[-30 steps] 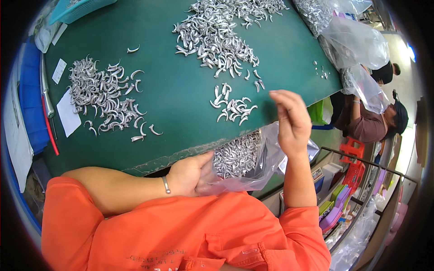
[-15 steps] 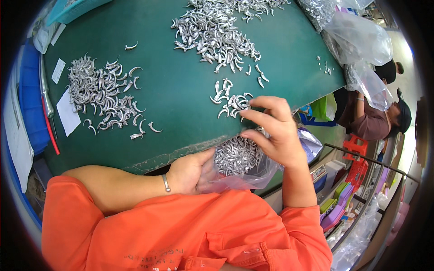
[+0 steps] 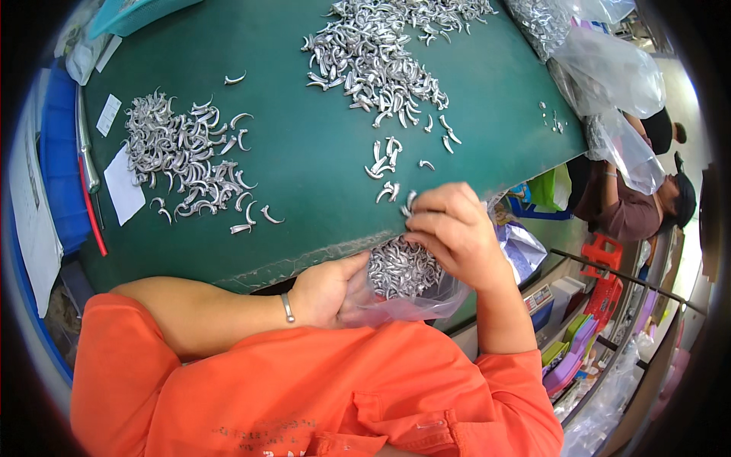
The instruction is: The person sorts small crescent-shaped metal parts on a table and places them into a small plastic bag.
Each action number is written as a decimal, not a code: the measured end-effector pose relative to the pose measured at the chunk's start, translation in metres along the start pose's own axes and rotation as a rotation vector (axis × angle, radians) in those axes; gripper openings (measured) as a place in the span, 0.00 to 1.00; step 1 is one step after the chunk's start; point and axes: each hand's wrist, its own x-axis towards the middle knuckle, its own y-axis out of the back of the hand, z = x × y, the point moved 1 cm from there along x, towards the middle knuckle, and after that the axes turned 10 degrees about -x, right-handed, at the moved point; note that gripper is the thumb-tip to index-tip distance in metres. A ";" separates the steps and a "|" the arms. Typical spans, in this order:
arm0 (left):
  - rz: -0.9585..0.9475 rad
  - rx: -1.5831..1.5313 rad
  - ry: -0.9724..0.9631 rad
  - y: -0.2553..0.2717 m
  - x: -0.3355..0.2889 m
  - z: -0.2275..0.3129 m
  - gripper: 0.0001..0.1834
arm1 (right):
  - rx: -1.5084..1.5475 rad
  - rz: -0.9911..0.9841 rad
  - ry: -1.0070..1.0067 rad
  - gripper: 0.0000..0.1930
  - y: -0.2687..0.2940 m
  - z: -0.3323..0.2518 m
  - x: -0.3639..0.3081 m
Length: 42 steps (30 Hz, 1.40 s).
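A clear plastic bag [image 3: 438, 308], partly filled with small silvery claw-shaped metal pieces [image 3: 401, 270], is held at the table's near edge. My left hand [image 3: 324, 293], a bracelet on its wrist, is closed on the bag's left side; some of its fingers show through the plastic. Over the bag's mouth, my right hand [image 3: 461, 232] has its fingers curled together around a few claw-shaped metal pieces [image 3: 410, 202] at the table edge. Just beyond it, a few loose pieces [image 3: 387, 192] lie on the green tabletop [image 3: 297, 183].
A large heap of the pieces [image 3: 373, 61] lies at the far middle, a smaller heap [image 3: 183, 152] at left. Blue bins [image 3: 65, 160] and a teal basket [image 3: 133, 15] stand left. Filled plastic bags [image 3: 609, 68] sit far right, near a person [image 3: 632, 198] in a cap.
My right hand has drawn in toward the bag, its fingers closing with several pieces from the small cluster. Fewer pieces lie there now. My left hand still holds the bag.
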 end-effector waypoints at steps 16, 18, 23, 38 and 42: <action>-0.892 -0.248 0.184 0.056 0.034 -0.005 0.17 | 0.408 -0.208 0.077 0.08 0.005 -0.002 0.001; -0.434 -0.090 0.083 0.013 0.007 -0.003 0.09 | 0.297 -0.120 0.041 0.09 0.006 -0.001 0.012; -0.111 0.007 -0.017 0.004 0.000 -0.002 0.10 | -0.110 0.192 -0.069 0.12 -0.013 0.006 0.044; -0.039 0.114 -0.028 0.009 0.006 -0.003 0.15 | 0.043 0.048 0.000 0.17 0.004 0.006 0.041; -0.269 0.120 0.016 0.044 0.025 0.000 0.09 | 0.130 -0.080 0.100 0.15 -0.009 0.006 0.045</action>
